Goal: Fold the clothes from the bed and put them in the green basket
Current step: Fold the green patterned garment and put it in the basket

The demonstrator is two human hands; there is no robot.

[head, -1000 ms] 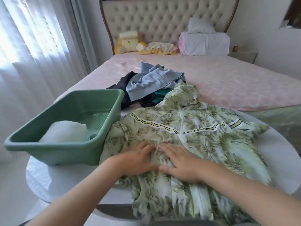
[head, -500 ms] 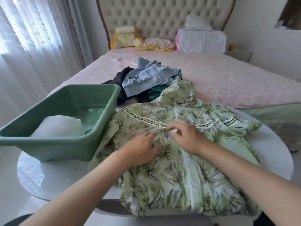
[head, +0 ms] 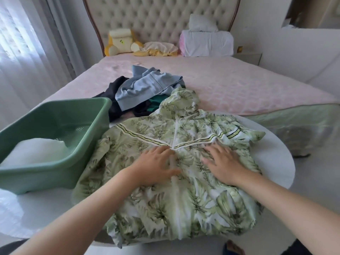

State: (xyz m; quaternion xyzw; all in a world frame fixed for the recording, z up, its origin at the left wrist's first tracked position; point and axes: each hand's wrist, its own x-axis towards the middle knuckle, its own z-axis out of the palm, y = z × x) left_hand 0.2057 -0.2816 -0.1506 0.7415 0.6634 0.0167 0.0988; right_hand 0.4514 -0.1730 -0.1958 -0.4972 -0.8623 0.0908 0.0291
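Observation:
A green leaf-print hooded jacket [head: 184, 196] lies spread front-up on a round white table [head: 276, 162], its hood pointing toward the bed. My left hand [head: 156, 165] presses flat on the jacket just left of the white zipper. My right hand [head: 223, 163] lies flat on the right chest, fingers straight. The green basket [head: 55, 173] stands on the table at the left with a white folded item [head: 35, 150] inside. A pile of clothes [head: 145, 92], light blue, black and teal, sits on the pink bed [head: 239, 89] behind the jacket.
Pillows, a yellow plush toy [head: 119, 43] and a folded white bundle [head: 206, 43] lie by the tufted headboard. Sheer curtains hang at the left. A nightstand [head: 248, 57] stands at the bed's right. A foot [head: 233, 247] shows under the table's front edge.
Both hands slid up the jacket from its lower middle; the right hand then moved out to the right chest and flattened. The jacket lies smoother and wider.

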